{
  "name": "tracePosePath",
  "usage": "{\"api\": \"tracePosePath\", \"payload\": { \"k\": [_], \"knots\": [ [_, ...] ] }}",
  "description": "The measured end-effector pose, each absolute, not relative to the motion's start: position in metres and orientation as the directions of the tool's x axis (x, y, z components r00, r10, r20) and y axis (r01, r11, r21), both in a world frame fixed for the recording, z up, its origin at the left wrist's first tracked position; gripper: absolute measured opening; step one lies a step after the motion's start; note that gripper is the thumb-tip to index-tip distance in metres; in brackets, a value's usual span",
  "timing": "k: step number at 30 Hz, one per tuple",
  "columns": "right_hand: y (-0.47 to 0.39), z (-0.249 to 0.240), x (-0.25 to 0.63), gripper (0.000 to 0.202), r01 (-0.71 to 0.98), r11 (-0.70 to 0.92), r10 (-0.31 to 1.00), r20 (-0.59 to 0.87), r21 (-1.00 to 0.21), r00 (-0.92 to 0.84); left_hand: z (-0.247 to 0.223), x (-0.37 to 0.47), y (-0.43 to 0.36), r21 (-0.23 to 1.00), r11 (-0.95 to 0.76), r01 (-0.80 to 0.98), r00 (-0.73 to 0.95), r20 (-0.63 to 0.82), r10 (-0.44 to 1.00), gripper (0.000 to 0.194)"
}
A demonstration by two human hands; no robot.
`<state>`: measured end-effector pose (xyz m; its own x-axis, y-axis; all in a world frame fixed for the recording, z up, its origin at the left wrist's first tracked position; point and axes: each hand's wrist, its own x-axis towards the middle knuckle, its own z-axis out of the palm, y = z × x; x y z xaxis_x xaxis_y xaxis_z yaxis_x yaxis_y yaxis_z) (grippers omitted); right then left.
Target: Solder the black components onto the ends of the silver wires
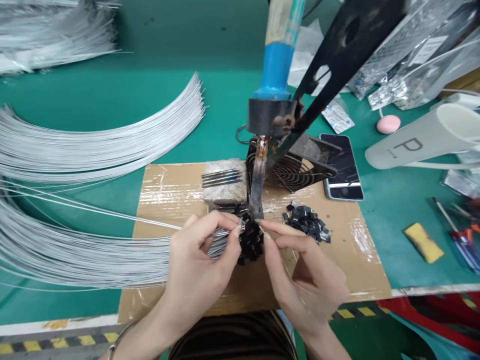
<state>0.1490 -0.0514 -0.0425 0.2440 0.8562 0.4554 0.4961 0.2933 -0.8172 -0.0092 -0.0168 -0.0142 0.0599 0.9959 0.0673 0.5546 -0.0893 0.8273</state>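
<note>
My left hand (204, 255) is closed in a pinch on thin white wires (150, 220), which run in from the left. Just below the soldering iron (258, 185), the fingertips of my right hand (305, 270) are pinched together. What they hold is too small to make out. Between my hands lies a cluster of small black connectors (250, 245) at the ends of a thick bundle of white wires (93, 260). The iron's tip points down almost to that cluster. Loose black pieces (307, 222) are heaped right of it.
A black bracket (337, 65) holds the iron overhead. Behind it are a small fan (292, 167) and a phone (342, 170). A wrapped block (225, 192) bears several thin rods. More wires (150, 135) lie left; a white cup (416, 140) and yellow sponge (423, 242) are right.
</note>
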Motion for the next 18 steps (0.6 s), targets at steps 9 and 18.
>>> {"api": "tracePosePath", "payload": {
  "k": [9,18],
  "knots": [
    [-0.062,-0.076,0.258,0.051,0.017,0.28,0.825,0.249,-0.96,0.508,-0.039,-0.03,-0.041,0.58,-0.323,0.748,0.071,0.414,0.908,0.031],
    [-0.07,-0.088,0.263,0.052,-0.116,0.008,0.694,-0.078,-0.993,0.716,-0.038,-0.052,-0.021,0.497,-0.358,0.791,0.078,0.497,0.864,0.012]
  ]
}}
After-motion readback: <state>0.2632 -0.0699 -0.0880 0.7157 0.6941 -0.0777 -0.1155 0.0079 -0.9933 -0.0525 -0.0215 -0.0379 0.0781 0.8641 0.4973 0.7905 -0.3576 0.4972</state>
